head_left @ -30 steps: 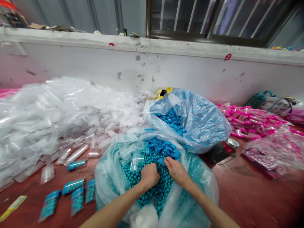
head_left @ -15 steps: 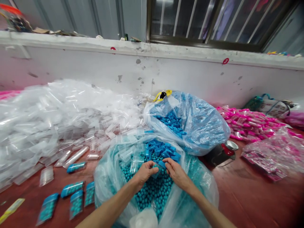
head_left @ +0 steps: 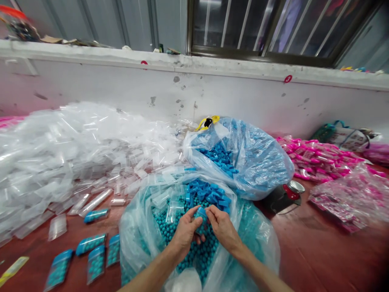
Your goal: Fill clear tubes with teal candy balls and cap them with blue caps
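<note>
My left hand [head_left: 186, 229] is closed around a small clear plastic container, mostly hidden by the fingers. A blue cap [head_left: 201, 212] sits at its top, and the fingers of my right hand [head_left: 223, 227] pinch the cap's right side. Whether the cap is fully seated I cannot tell. Both hands are over an open plastic bag [head_left: 133, 223] full of teal beads [head_left: 197, 253]. Loose blue caps [head_left: 209, 192] lie on the beads just beyond my hands, beside a clear empty container [head_left: 175, 211].
Filled, blue-capped containers [head_left: 96, 263] lie at left on the red table [head_left: 328, 259]. Behind them rises a heap of clear containers [head_left: 60, 154]. Another bag [head_left: 258, 158] holds blue caps. A dark metal tin [head_left: 281, 198] and pink packets [head_left: 322, 158] are at right.
My hands have come together, and the right hand has brought the blue cap left and slightly down onto the top of the container in my left hand.
</note>
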{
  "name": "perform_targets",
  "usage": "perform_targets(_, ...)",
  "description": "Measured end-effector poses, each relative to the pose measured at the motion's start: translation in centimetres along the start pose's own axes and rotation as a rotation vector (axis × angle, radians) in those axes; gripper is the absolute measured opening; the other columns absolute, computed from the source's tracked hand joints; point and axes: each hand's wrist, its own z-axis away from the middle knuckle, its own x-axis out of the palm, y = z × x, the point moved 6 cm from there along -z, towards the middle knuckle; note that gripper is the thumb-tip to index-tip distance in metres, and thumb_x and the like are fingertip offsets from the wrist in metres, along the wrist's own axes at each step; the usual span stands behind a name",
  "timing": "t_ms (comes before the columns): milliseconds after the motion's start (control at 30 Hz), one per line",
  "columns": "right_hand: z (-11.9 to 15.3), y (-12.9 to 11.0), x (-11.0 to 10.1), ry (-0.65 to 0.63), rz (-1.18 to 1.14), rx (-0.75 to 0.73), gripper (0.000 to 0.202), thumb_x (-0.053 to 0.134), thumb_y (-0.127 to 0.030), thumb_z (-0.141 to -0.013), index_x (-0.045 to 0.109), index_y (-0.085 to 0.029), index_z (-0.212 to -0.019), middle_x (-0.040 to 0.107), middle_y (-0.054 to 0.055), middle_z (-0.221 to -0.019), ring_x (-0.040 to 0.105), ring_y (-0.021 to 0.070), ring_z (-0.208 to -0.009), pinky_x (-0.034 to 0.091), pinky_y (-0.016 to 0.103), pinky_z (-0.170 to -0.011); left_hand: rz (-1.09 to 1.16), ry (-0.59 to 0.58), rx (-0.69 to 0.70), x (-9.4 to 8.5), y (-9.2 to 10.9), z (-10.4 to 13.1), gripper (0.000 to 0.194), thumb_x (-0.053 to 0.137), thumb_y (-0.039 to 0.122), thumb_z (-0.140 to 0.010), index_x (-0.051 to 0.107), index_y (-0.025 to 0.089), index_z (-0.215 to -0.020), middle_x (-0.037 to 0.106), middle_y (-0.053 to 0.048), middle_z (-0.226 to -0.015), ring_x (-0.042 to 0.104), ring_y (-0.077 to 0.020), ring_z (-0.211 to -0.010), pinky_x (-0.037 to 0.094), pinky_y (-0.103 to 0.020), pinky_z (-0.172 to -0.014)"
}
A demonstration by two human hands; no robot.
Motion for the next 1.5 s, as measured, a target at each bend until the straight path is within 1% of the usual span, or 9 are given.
perform_targets(167,0.0,-1.1,0.6,-0.113,0.044,-0.110,0.016,0.047,-0.026,-0.081,0.058,-0.018,-0.089,0.057,-0.001,-0.070,0.052,0.0123,-0.063,0.040,0.022,-0.061,-0.026,0.099,0.019,-0.4,0.5,0.2,0.060,0.062,0.045,-0.060,0.042,0.015,-0.108,0.052,0.006,-0.053,0.046,-0.0077,-0.033,0.026,-0.017,-0.030)
perform_targets(333,0.2,-1.1,0.4,-0.167,0.046,-0.109,0.034,0.054,-0.018,-0.072,0.056,-0.019,-0.106,0.061,0.005,-0.097,0.055,0.0181,-0.086,0.043,0.029,-0.076,-0.106,0.069,-0.022,-1.2,1.0,0.2,0.054,0.062,0.046,-0.060,0.044,0.017,-0.102,0.056,0.005,-0.059,0.050,-0.0093,-0.040,0.034,-0.018,-0.036)
perform_targets(500,-0.5,-0.1,0.1,-0.402,-0.276,0.157,0.033,0.050,-0.024,-0.073,0.057,-0.020,-0.105,0.058,-0.002,-0.068,0.052,0.0110,-0.053,0.046,0.023,-0.049,-0.222,0.007,-0.004,-2.0,2.3,0.3,0.045,0.067,0.038,-0.055,0.051,0.017,-0.091,0.045,0.009,-0.050,0.046,-0.0083,-0.044,0.037,-0.020,-0.041)
perform_targets(667,-1.8,0.6,0.0,-0.200,-0.435,0.277,0.031,0.059,-0.028,-0.061,0.057,-0.016,-0.089,0.053,-0.005,-0.062,0.045,0.0081,-0.042,0.042,0.021,-0.037,-0.347,-0.003,0.082,-1.7,2.7,0.6,0.028,0.062,0.026,-0.058,0.053,0.015,-0.082,0.031,0.011,-0.047,0.030,-0.0041,-0.041,0.026,-0.018,-0.041)
perform_targets(800,-1.0,-0.4,0.8,-0.119,-0.223,0.117,0.028,0.051,-0.032,-0.075,0.060,-0.016,-0.096,0.062,0.003,-0.079,0.058,0.0164,-0.070,0.049,0.030,-0.066,-0.321,0.068,0.116,-1.6,2.5,0.6,0.027,0.057,0.030,-0.063,0.048,0.017,-0.084,0.040,0.009,-0.053,0.038,-0.0059,-0.044,0.027,-0.019,-0.045)
perform_targets(900,0.5,-1.2,2.4,-0.208,-0.004,0.034,0.067,0.064,-0.035,-0.065,0.040,-0.016,-0.125,0.050,0.010,-0.119,0.049,0.0249,-0.106,0.041,0.037,-0.087,-0.232,0.129,0.117,-1.7,2.4,0.7,0.028,0.055,0.033,-0.066,0.044,0.018,-0.087,0.043,0.008,-0.058,0.042,-0.0076,-0.048,0.031,-0.020,-0.047)
perform_targets(1000,1.4,-1.3,3.6,-0.250,0.197,0.027,0.100,0.074,-0.031,-0.052,0.020,-0.012,-0.135,0.033,0.018,-0.133,0.038,0.0305,-0.117,0.037,0.042,-0.091,-0.256,0.181,0.143,-1.7,2.8,0.9,0.036,0.057,0.030,-0.065,0.048,0.015,-0.097,0.034,0.010,-0.052,0.038,-0.0075,-0.049,0.029,-0.020,-0.047)
perform_targets(1200,1.4,-3.3,3.4,-0.069,0.106,-0.100,0.061,0.056,-0.019,-0.064,0.035,-0.019,-0.122,0.051,0.010,-0.110,0.053,0.0237,-0.097,0.044,0.035,-0.081,-0.142,0.059,0.123,-0.5,3.1,1.5,0.033,0.058,0.032,-0.067,0.051,0.015,-0.094,0.053,0.003,-0.066,0.049,-0.0109,-0.061,0.038,-0.022,-0.057)
perform_targets(1500,2.0,-2.2,4.8,-0.088,0.164,-0.113,0.065,0.058,-0.023,-0.061,0.034,-0.015,-0.121,0.049,0.013,-0.110,0.053,0.0252,-0.095,0.042,0.037,-0.081,-0.354,0.244,0.207,-1.2,1.5,1.2,0.017,0.053,0.033,-0.069,0.049,0.019,-0.079,0.052,0.003,-0.059,0.050,-0.0133,-0.057,0.038,-0.023,-0.055)
